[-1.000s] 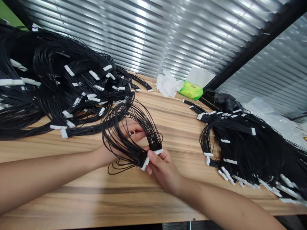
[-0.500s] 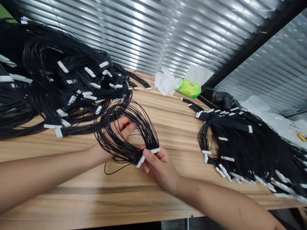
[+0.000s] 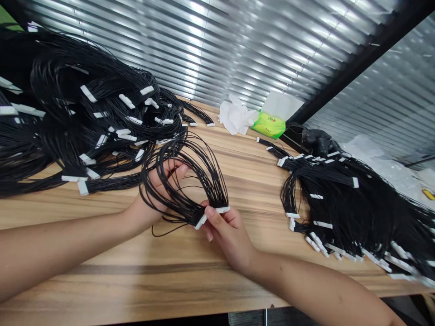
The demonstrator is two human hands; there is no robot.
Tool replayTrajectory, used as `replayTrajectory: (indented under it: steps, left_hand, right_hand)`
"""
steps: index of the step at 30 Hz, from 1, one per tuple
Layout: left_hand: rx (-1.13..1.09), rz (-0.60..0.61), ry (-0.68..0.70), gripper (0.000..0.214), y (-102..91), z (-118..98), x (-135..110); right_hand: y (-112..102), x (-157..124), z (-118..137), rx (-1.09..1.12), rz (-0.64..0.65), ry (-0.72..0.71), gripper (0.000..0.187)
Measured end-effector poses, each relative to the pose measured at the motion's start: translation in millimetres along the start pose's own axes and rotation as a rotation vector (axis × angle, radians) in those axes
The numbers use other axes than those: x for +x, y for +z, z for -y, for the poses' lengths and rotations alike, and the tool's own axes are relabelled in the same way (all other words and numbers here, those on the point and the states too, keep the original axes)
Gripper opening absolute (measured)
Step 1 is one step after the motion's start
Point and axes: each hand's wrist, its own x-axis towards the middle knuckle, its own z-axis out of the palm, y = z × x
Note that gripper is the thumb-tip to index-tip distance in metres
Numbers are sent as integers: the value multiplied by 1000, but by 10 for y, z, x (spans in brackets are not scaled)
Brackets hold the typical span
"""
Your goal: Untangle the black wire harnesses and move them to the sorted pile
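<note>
A looped wire harness [image 3: 215, 174] of many thin black wires is held above the wooden table. Its two white connectors [image 3: 201, 222] sit side by side at my right hand [image 3: 231, 235], whose thumb and fingers pinch them. My left hand [image 3: 158, 183] is closed at the far side of the loop, with wires running across it and partly hiding its fingers. One loose wire end [image 3: 163, 234] hangs out below the loop.
A tangled heap of black harnesses [image 3: 98, 90] with white connectors covers the left. Another pile [image 3: 343, 199] lies on the right. Behind are a crumpled tissue [image 3: 236, 115], a green tissue pack [image 3: 269, 124] and slatted blinds [image 3: 217, 50]. The wooden table's [image 3: 142, 285] front edge is near me.
The harness loop has shifted slightly right and up, and its connectors have tilted a little. My left hand has moved slightly upward; my right hand keeps its pinch.
</note>
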Motion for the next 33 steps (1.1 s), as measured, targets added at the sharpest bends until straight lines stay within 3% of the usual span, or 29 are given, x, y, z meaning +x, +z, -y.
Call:
replayTrajectory:
  steps: [8,15,18,22,28,33]
  left_hand:
    - [-44,87,-62,26,11,27,-21]
    - [-61,202,-17,32,10,-63,-56]
    - [-13,232,21,25,1,-111,-68]
    - [-29,286,-42,21,-46,-173,-109]
    - [-47,221,-23,27,-87,-227,-174]
    - [-132,226,-101,20,-46,-205,-156]
  right_hand:
    - [-8,-3,-14,6,-13,6,30]
    - [-22,51,24,59,-235,-88,29]
    - [-21,75,50,77,-279,-115,30]
    - [-21,82,51,96,-297,-118,30]
    - [-25,64,36,103,-300,-116,29]
    - [-14,64,47,80,-312,-124,29]
